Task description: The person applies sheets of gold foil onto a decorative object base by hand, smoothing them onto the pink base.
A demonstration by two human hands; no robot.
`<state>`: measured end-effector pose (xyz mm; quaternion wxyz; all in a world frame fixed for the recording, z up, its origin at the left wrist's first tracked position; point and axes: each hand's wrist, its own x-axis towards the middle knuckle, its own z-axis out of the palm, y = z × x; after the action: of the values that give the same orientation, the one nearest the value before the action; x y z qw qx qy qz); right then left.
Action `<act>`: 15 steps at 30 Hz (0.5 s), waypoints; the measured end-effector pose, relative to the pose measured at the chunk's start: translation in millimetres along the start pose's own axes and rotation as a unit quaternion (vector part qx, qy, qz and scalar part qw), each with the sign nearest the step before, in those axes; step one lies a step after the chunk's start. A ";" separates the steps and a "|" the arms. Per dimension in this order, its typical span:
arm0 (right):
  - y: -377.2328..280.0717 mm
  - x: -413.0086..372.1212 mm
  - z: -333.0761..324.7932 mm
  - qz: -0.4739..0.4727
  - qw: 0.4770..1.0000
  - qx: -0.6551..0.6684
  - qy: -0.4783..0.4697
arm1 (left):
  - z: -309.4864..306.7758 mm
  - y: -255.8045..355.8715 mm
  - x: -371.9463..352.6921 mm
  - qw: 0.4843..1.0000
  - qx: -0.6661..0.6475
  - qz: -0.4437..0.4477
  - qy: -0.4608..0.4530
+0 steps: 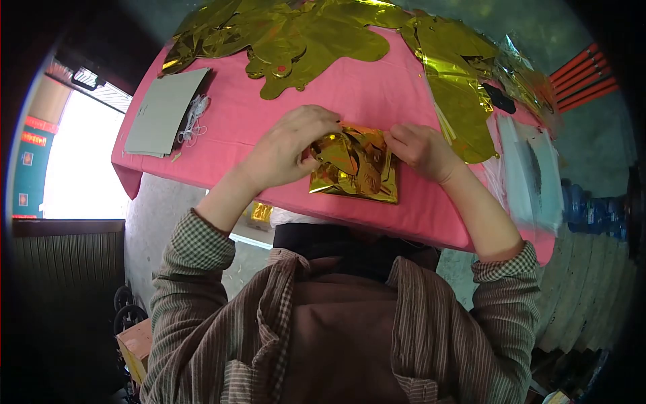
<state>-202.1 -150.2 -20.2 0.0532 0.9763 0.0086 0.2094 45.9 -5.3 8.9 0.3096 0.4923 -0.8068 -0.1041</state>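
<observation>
A folded gold foil balloon (356, 176) lies near the front edge of the pink-covered table, creased into a roughly square packet. My left hand (293, 147) is closed on its upper left corner, thumb at the side and fingers curled over the top. At the upper right corner, my right hand (418, 152) pinches the foil's edge between thumb and bent fingers. Beyond the hands, flat gold foil balloons (303, 50) with rounded lobes are spread in an overlapping pile. More gold foil (464, 114) hangs down toward the right side of the table.
Grey card sheets (161, 118) lie at the table's left, with a tangle of white string (195, 120) beside them. Clear plastic bags (538, 175) rest on the right end, near a black item (499, 99). Red rods (584, 77) and blue bottles (592, 210) are beyond the right side.
</observation>
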 end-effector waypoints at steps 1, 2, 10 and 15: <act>-0.3 0.2 -0.2 0.001 1.000 0.003 -0.002 | 1.2 0.3 -2.5 0.999 -0.038 -0.034 0.017; 0.1 0.5 -0.8 0.001 1.000 0.004 -0.003 | 3.2 1.7 -4.2 0.999 -0.037 -0.034 0.018; -0.2 1.1 0.7 0.004 1.000 -0.004 0.009 | 18.8 -1.2 -0.3 0.997 0.062 0.037 0.008; 3.1 -3.2 2.6 0.015 1.000 0.011 0.001 | 26.1 -0.5 -3.7 0.995 0.081 0.060 0.007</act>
<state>-203.9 -153.7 -23.6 0.0395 0.9768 -0.0033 0.2106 31.7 -5.9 -13.3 0.2799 0.4676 -0.8383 -0.0160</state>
